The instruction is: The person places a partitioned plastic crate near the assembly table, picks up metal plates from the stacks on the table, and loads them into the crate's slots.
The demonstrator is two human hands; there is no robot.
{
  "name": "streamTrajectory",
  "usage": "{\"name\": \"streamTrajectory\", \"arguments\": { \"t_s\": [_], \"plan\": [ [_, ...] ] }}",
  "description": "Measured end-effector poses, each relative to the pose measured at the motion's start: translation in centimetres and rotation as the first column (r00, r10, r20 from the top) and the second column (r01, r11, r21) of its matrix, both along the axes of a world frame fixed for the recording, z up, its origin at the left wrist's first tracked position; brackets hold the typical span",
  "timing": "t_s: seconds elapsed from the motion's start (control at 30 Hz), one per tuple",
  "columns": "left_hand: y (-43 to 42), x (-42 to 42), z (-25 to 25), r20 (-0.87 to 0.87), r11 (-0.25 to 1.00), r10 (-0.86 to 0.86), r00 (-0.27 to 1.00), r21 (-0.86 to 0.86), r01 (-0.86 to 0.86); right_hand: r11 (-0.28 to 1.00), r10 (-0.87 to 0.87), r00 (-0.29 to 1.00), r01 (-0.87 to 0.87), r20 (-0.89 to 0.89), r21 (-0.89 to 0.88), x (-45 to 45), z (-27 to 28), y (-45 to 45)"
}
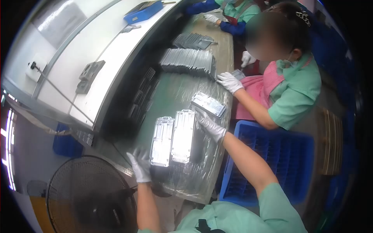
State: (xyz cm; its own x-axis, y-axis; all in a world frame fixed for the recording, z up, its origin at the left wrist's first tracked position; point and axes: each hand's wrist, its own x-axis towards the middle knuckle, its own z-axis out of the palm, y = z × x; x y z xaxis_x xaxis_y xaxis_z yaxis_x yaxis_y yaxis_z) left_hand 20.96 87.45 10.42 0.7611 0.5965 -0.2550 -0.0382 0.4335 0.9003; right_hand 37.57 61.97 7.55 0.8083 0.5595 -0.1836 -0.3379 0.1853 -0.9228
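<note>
Two silver metal plates lie side by side on the plastic-covered table: a left plate (161, 141) and a right plate (183, 136). My left hand (140, 166), in a white glove, is beside the lower left edge of the left plate, fingers apart and holding nothing. At the upper right corner of the right plate is my right hand (210, 125), also gloved; its fingertips are partly hidden, so its grip is unclear. Just above it lies another metal piece (209, 104), tilted across the table.
Long rows of stacked metal plates (188, 61) stand farther up the table (175, 86). A co-worker's gloved hand (230, 82) rests near them. At right is a blue divided crate (272, 159); a black fan (91, 198) stands at lower left. Another co-worker sits beyond.
</note>
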Motion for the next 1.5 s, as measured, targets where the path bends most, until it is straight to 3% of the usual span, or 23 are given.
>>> {"name": "streamTrajectory", "arguments": {
  "t_s": [0.1,0.13,0.23,0.3,0.37,0.43,0.47,0.53,0.57,0.6,0.8,0.93,1.03,1.17,1.3,1.33,1.43,1.47,1.5],
  "plan": [
    [2.3,-0.5,1.2,0.075,0.967,0.024,0.997,0.25,-0.042,0.995,0.092,0.994,-0.094,-0.057,-0.04,0.2,1.0,0.5],
    [2.3,-1.2,2.3,0.115,0.991,0.039,0.993,0.124,-0.054,0.994,0.077,0.996,-0.081,-0.052,-0.079,0.2,1.2,0.7],
    [0.5,-5.1,1.6,-0.244,0.91,-0.012,0.97,0.398,0.111,0.967,0.224,0.972,-0.231,-0.077,-0.109,0.9,2.4,1.1],
    [-2.9,-6.5,-2.0,-0.416,0.624,0.061,0.907,0.725,0.291,0.953,0.287,0.952,-0.295,-0.104,-0.067,1.7,2.2,1.3],
    [-6.0,-6.2,-2.8,-0.494,0.35,0.233,0.838,0.846,0.401,0.948,0.311,0.94,-0.317,-0.143,-0.02,2.1,2.4,1.2],
    [-8.4,-4.0,-0.7,-0.619,0.386,0.27,0.737,0.771,0.506,0.968,0.237,0.967,-0.243,-0.088,-0.06,2.1,2.7,0.9],
    [-8.6,-3.5,-1.8,-0.516,0.327,0.357,0.779,0.85,0.414,0.976,0.201,0.978,-0.205,-0.057,-0.078,2.1,3.0,0.8],
    [-8.5,-2.6,-2.0,-0.481,0.358,0.388,0.787,0.865,0.352,0.99,0.121,0.991,-0.124,-0.055,-0.064,2.2,2.6,1.3],
    [-8.5,-2.4,-2.1,-0.467,0.375,0.399,0.789,0.868,0.324,0.984,0.17,0.983,-0.172,-0.064,-0.037,2.4,2.4,1.3],
    [-8.5,-2.4,-2.2,-0.362,0.297,0.405,0.84,0.921,0.253,0.976,0.218,0.973,-0.219,-0.074,-0.01,2.5,2.2,1.3],
    [-7.4,-2.0,-2.0,-0.278,0.19,0.462,0.842,0.959,0.212,0.975,0.219,0.975,-0.22,-0.046,-0.014,2.7,2.0,1.6],
    [-4.3,-0.9,-1.7,-0.445,0.432,0.187,0.876,0.838,0.333,0.972,0.233,0.946,-0.231,-0.226,0.035,2.9,1.4,1.9],
    [-4.5,-1.3,-1.0,-0.48,0.254,0.396,0.783,0.876,0.409,0.984,0.178,0.977,-0.178,-0.115,0.01,2.8,1.5,1.9],
    [-3.2,-1.8,-3.4,-0.17,0.224,0.245,0.954,0.968,0.115,0.995,0.09,0.98,-0.096,-0.18,-0.029,1.4,4.4,2.0],
    [-1.7,-0.9,-4.1,-0.38,0.22,0.122,0.917,0.911,0.348,0.995,0.099,0.959,-0.104,-0.266,-0.006,1.2,4.6,2.0],
    [-1.7,-0.4,-4.0,-0.377,0.117,0.142,0.915,0.924,0.363,0.995,0.099,0.969,-0.098,-0.225,0.015,0.9,5.1,2.1],
    [-2.2,-0.1,-3.9,-0.174,0.23,0.201,0.964,0.965,0.126,0.999,0.041,0.989,-0.043,-0.14,-0.007,1.3,3.9,2.1],
    [-2.2,-0.2,-4.7,-0.103,0.167,0.215,0.971,0.984,0.068,0.999,0.026,0.99,-0.029,-0.142,-0.022,1.4,3.5,2.0],
    [-2.6,-0.1,-5.1,-0.143,0.185,0.241,0.96,0.978,0.099,1.0,0.019,0.989,-0.022,-0.147,-0.019,1.4,3.4,2.1]
  ]
}}
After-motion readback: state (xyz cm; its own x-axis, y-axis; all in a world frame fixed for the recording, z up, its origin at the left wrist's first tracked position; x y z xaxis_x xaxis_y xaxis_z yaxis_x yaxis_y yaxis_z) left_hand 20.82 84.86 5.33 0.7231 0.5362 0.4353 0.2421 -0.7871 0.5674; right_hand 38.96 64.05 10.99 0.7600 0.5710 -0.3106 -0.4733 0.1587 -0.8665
